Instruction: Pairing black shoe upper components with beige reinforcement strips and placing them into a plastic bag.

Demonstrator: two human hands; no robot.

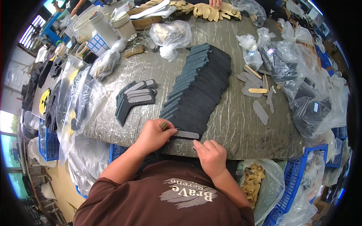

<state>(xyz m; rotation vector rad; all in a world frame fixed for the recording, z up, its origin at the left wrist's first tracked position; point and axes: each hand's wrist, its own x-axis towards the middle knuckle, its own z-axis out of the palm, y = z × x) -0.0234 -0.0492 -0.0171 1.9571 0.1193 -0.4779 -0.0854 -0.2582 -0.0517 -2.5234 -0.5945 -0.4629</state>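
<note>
A long row of overlapping dark fabric pieces (pixel 200 90), with blue-green edges along the left side, runs away from me across the table. At its near end lies a narrow grey strip (pixel 187 134). My left hand (pixel 155 132) is closed around a small brownish piece (pixel 164 126), its thumb and fingertip at the strip's left end. Just below the strip's right end is my right hand (pixel 212 155), fingers curled and pressed together; whatever they hold is too small to make out. To the left sits a small stack of dark pieces (pixel 126 101) topped with several grey strips (pixel 140 98).
Loose grey strips (pixel 260 113) and tan sticks (pixel 258 90) lie right on the table (pixel 233 132). Plastic bags of dark pieces (pixel 305 94) crowd the right edge. Tubs (pixel 122 24) and bags stand far left. Another person's hand (pixel 215 3) touches tan pieces (pixel 217 13) at the back.
</note>
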